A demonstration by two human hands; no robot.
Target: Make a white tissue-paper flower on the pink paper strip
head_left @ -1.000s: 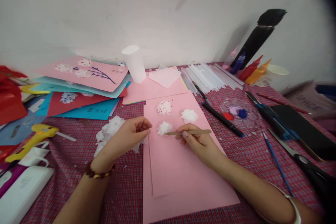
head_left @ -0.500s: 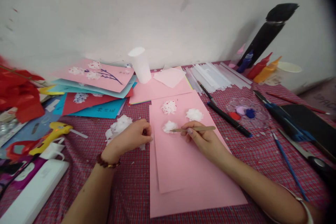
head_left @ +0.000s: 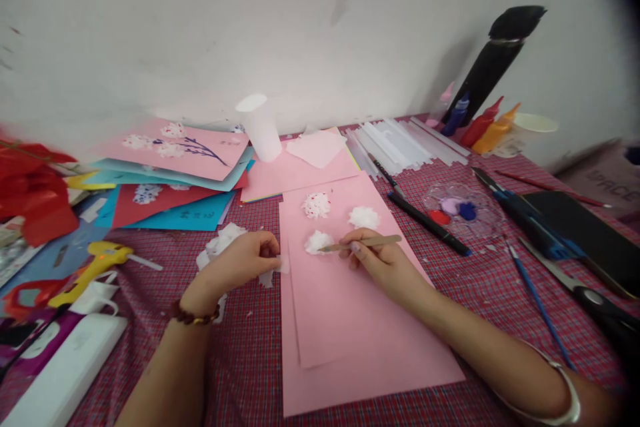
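Observation:
My right hand (head_left: 373,252) pinches a flat wooden craft stick (head_left: 385,240), whose tip touches a small tuft of white tissue paper (head_left: 318,241) on the pink paper (head_left: 345,313). Two more tufts lie above it: a red-speckled tuft (head_left: 317,205) on the left and a plain white tuft (head_left: 364,217) on the right. My left hand (head_left: 245,260) is closed at the sheet's left edge, with a thin scrap of white tissue paper (head_left: 284,264) at its fingertips. Loose tissue pieces (head_left: 223,240) lie behind and beneath that hand.
A paint palette (head_left: 465,210), a black marker (head_left: 430,223), scissors (head_left: 595,300) and a thin paintbrush (head_left: 540,303) lie to the right. Glue sticks (head_left: 400,147) and paint bottles (head_left: 483,127) are farther back. Finished cards (head_left: 200,153), a yellow glue gun (head_left: 95,267) and a white power strip (head_left: 70,367) occupy the left.
The view has shifted slightly. My left hand has drawn a little back, and the tissue scrap at its fingertips shows more clearly. The stick's tip stays at the same tuft.

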